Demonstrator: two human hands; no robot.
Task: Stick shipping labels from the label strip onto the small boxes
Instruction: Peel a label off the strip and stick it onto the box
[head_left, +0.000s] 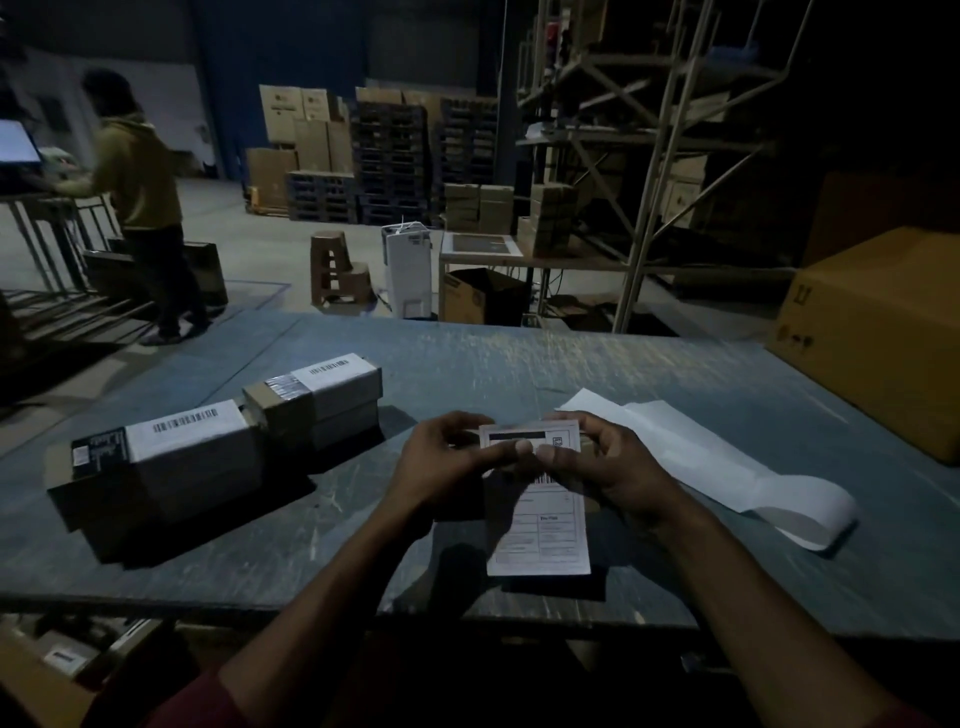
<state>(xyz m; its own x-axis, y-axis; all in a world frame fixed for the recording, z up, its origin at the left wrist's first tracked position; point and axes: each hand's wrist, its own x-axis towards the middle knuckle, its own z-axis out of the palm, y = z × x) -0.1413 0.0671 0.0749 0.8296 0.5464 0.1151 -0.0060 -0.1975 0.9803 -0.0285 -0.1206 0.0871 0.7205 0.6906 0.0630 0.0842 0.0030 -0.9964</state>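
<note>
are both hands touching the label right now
Touching. The head view shows the left hand and right hand pinching the label with thumbs pressed on its printed face.

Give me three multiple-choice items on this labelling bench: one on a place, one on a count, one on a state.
1. Where does the white strip lie on the table?
A. right of the hands
B. left of the hands
C. on the stacks

2. How many stacks of labelled boxes stand at the left?
A. one
B. two
C. four

3. What are both hands doing?
A. resting flat
B. holding a label over a small box
C. lifting the big carton

Key: 1 A, the strip trails off to the right; 2 B, near stack and far stack; 3 B, left hand and right hand pinch the label.
</note>
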